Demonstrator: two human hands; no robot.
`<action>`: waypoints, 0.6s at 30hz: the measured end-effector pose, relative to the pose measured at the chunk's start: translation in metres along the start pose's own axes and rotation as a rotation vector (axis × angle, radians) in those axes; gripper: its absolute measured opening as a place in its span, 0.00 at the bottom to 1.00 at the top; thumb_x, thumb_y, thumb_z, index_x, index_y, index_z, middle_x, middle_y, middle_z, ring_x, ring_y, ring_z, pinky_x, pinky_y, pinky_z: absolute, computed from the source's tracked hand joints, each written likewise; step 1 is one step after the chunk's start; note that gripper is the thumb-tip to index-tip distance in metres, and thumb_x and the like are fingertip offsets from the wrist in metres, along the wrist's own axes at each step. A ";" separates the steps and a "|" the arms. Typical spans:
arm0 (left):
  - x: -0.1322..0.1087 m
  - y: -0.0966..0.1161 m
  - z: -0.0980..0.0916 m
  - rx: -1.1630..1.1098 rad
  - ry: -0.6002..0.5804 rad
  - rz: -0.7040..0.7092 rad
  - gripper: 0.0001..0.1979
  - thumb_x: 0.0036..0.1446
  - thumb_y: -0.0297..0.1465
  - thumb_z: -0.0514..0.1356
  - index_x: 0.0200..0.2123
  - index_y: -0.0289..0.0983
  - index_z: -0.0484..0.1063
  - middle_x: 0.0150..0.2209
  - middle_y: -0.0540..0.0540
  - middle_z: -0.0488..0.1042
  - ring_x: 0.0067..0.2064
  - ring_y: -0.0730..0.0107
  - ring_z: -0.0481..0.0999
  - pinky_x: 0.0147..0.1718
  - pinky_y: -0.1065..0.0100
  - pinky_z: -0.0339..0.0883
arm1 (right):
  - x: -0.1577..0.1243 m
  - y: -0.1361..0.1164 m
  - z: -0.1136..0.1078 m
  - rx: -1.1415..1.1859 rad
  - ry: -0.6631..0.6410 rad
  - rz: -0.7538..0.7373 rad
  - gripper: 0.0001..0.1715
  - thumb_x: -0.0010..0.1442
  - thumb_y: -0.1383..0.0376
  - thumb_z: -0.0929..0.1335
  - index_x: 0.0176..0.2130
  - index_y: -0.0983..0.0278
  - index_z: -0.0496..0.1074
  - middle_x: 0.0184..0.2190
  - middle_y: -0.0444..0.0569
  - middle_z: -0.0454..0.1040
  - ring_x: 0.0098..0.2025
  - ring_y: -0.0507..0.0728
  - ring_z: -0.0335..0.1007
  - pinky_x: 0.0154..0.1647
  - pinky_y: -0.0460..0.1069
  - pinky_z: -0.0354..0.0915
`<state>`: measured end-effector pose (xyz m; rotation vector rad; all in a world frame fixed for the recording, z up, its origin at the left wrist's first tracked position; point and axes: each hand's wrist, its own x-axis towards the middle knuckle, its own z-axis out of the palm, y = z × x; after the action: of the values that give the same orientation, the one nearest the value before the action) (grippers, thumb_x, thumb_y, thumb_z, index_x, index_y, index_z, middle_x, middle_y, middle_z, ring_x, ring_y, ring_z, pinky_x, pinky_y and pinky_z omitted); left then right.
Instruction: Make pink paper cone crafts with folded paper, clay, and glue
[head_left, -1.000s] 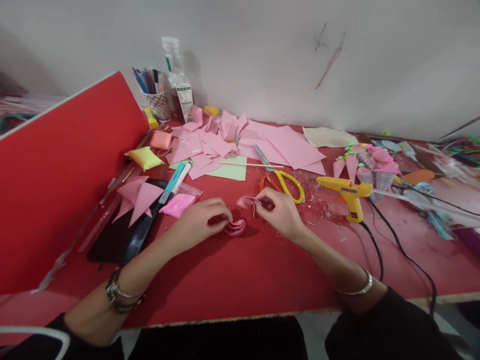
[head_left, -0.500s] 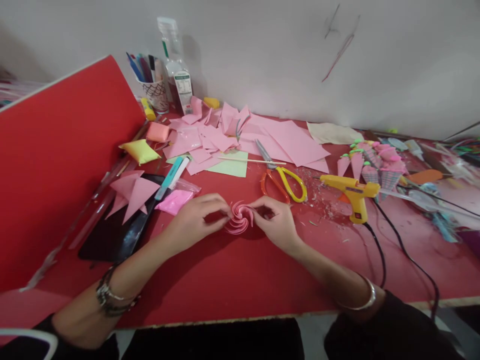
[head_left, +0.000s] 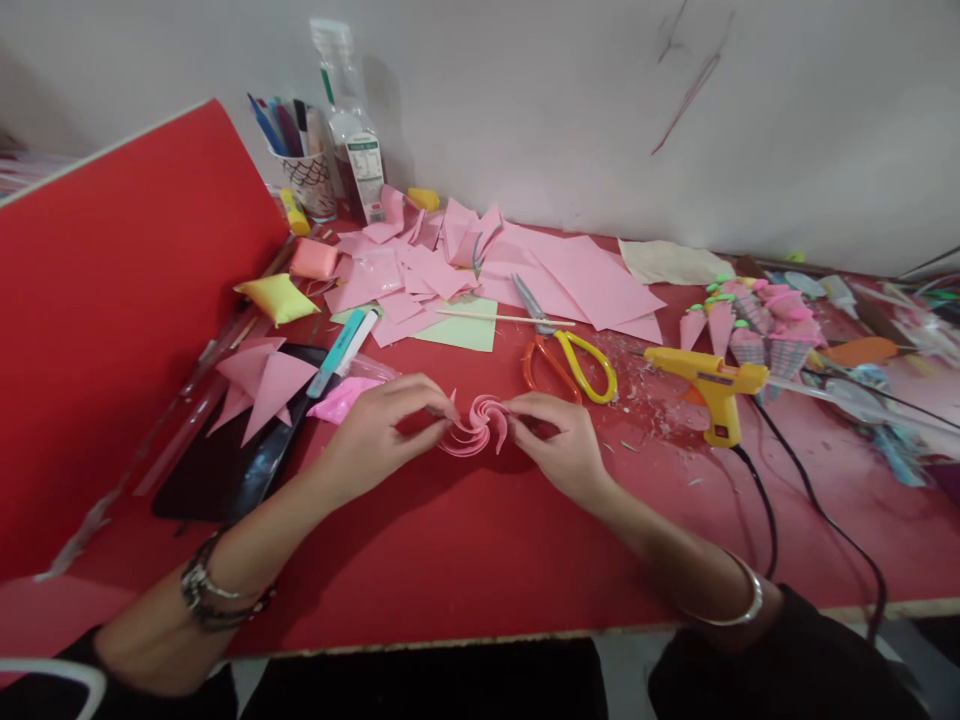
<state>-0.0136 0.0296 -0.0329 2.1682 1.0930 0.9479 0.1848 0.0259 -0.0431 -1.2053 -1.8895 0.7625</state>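
Observation:
A small pink paper rosette [head_left: 474, 428] of curled petals lies on the red table [head_left: 480, 560] between my two hands. My left hand [head_left: 382, 430] pinches its left edge with thumb and fingers closed. My right hand [head_left: 559, 440] pinches its right edge, fingers curled. Both wrists rest low over the table, a metal bracelet on each.
Orange-and-yellow scissors [head_left: 570, 360] lie just behind my right hand. A yellow glue gun [head_left: 709, 385] with a black cord sits to the right. Pink paper sheets [head_left: 510, 275] and a thin stick cover the back. A black tablet [head_left: 240, 440] with pink triangles, a pen cup [head_left: 307, 180], a bottle and a red board stand left.
The separate curled pink pieces held a second ago have come together into one rosette. Both hands closed in on it, and the view shifted slightly.

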 end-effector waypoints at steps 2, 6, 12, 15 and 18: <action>0.000 -0.001 0.000 0.017 0.005 -0.003 0.05 0.52 0.29 0.54 0.27 0.36 0.68 0.28 0.50 0.71 0.31 0.75 0.69 0.31 0.72 0.63 | 0.001 0.001 -0.002 -0.041 -0.035 -0.044 0.08 0.52 0.68 0.63 0.31 0.63 0.72 0.28 0.47 0.75 0.31 0.52 0.69 0.32 0.48 0.65; 0.000 -0.003 0.001 0.073 -0.055 0.003 0.05 0.53 0.29 0.53 0.27 0.37 0.68 0.28 0.50 0.71 0.31 0.74 0.69 0.31 0.72 0.63 | 0.003 0.008 -0.007 -0.235 -0.125 -0.157 0.08 0.53 0.70 0.63 0.31 0.64 0.72 0.31 0.49 0.73 0.34 0.53 0.68 0.35 0.49 0.64; -0.001 -0.009 0.008 0.125 -0.190 0.025 0.08 0.55 0.29 0.51 0.27 0.37 0.68 0.30 0.49 0.71 0.33 0.73 0.69 0.32 0.71 0.63 | 0.004 0.010 -0.018 -0.381 -0.351 -0.218 0.08 0.51 0.70 0.63 0.33 0.65 0.71 0.36 0.52 0.68 0.39 0.55 0.64 0.41 0.51 0.62; -0.001 -0.011 0.009 0.137 -0.180 0.070 0.09 0.55 0.28 0.51 0.27 0.37 0.68 0.30 0.49 0.70 0.32 0.73 0.69 0.31 0.72 0.63 | 0.005 0.002 -0.027 -0.278 -0.401 -0.171 0.08 0.51 0.70 0.63 0.33 0.64 0.69 0.36 0.50 0.67 0.39 0.54 0.64 0.42 0.50 0.62; -0.001 -0.010 0.009 0.156 -0.180 0.120 0.09 0.55 0.27 0.51 0.27 0.36 0.69 0.30 0.49 0.70 0.32 0.74 0.69 0.30 0.74 0.62 | 0.006 -0.002 -0.031 -0.187 -0.260 -0.058 0.07 0.53 0.71 0.61 0.31 0.64 0.67 0.30 0.47 0.68 0.33 0.51 0.65 0.35 0.47 0.63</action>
<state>-0.0117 0.0329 -0.0461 2.4166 0.9883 0.7204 0.2080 0.0331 -0.0232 -1.2048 -2.2410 0.7538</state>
